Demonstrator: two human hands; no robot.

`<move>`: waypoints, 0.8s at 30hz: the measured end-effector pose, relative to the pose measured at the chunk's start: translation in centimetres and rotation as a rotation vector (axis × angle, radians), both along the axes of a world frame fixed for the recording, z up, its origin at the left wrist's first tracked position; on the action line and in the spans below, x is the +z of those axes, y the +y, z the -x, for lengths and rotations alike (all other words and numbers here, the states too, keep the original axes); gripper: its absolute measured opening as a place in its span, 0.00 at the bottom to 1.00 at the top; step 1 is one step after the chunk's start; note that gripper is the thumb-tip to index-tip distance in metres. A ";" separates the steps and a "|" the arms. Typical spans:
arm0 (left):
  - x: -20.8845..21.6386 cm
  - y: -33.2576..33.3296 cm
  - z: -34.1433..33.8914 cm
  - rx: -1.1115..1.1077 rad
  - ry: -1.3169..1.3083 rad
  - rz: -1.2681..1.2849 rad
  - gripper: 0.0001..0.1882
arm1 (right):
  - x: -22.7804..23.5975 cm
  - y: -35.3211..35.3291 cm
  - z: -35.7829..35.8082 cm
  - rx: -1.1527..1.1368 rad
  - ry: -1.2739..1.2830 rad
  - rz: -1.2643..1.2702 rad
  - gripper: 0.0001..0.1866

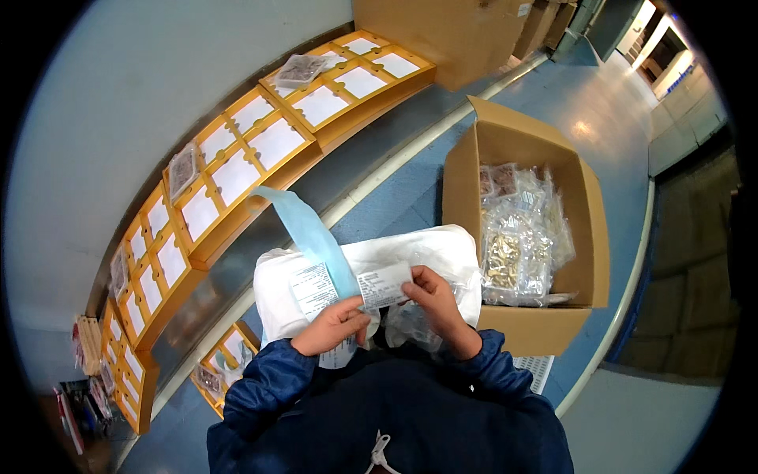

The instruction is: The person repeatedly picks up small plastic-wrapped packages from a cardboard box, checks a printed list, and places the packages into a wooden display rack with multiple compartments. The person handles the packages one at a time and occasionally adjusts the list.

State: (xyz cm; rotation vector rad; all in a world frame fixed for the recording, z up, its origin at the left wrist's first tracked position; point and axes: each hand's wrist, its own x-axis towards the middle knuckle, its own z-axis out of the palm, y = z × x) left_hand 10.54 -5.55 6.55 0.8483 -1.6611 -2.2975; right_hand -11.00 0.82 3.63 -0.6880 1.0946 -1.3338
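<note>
My right hand [438, 302] pinches the right end of a white printed label [384, 286] between thumb and fingertips. My left hand [335, 325] is closed on the strip of labels [314, 287], near the white label's left end. The strip's light blue backing [304, 229] curls up and away to the far left, and its lower end hangs below my left hand. Both hands are above a white-covered surface [430, 243] in front of my body. Clear plastic packaging [410, 325] lies under my right hand, partly hidden by it.
To the right stands an open cardboard box [588, 229] holding several clear bags. Yellow compartment trays [320, 146] line the bench at left, some with clear packs [183, 170] on them. Another yellow tray [249, 336] sits lower left. Large cartons [442, 39] stand at the back.
</note>
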 end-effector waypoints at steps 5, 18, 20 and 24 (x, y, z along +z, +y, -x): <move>0.0 -1.6 0.5 -0.124 -0.405 0.613 0.29 | -1.3 1.0 2.5 -0.358 -0.140 0.040 0.10; -10.0 -0.9 7.7 -0.285 -0.345 0.079 0.25 | -3.8 6.1 6.4 -0.486 -0.232 -0.049 0.09; -11.3 1.1 8.1 -0.206 -0.289 -0.008 0.23 | -3.0 7.6 7.5 -0.506 -0.029 -0.111 0.06; -14.2 3.3 8.3 -0.156 -0.210 -0.035 0.22 | -3.4 10.1 6.3 -0.401 0.109 -0.189 0.06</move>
